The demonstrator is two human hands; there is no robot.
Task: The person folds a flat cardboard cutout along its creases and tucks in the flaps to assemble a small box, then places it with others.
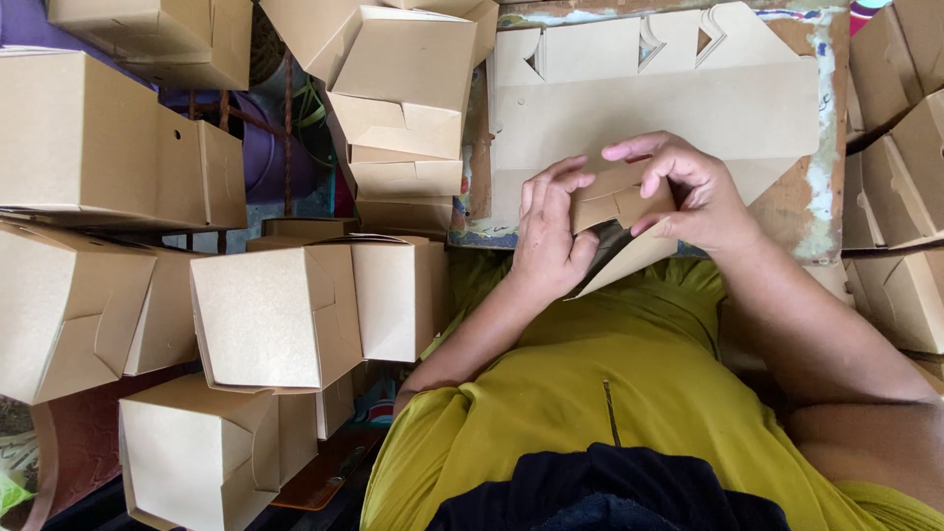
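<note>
the half-folded box [621, 218] sits at the near edge of the worn table [801, 211], over the person's lap in the yellow shirt [590, 393], and both hands are closed on it. the left hand [547, 234] lies flat against the left side, fingers straight and pressed on the cardboard with the thumb tucked under the lower flap, so it is clasping the piece rather than pinching it. the right hand [688, 192] curls over the top right corner, fingertips bent down on the upper edge and thumb against the side panel, a firm pinch with almost no gap. a flat sheet of cut cardboard [678, 108] lies on the table just behind the box, its tabs pointing away from the person. to fold this well, it looks wise to keep the left hand as the steady wall while the right presses the flap along its crease, not across it, so the panel bends cleanly and the corner stays square. pushing too hard near the corner could buckle the thin board, so pressure seems best spread along the fingertips. the lower flap hangs dark and open underneath; whether it is tucked yet cannot be told. finished boxes [280, 315] are heaped to the left, and more boxes [900, 147] stack at the right, close to the elbows.
</note>
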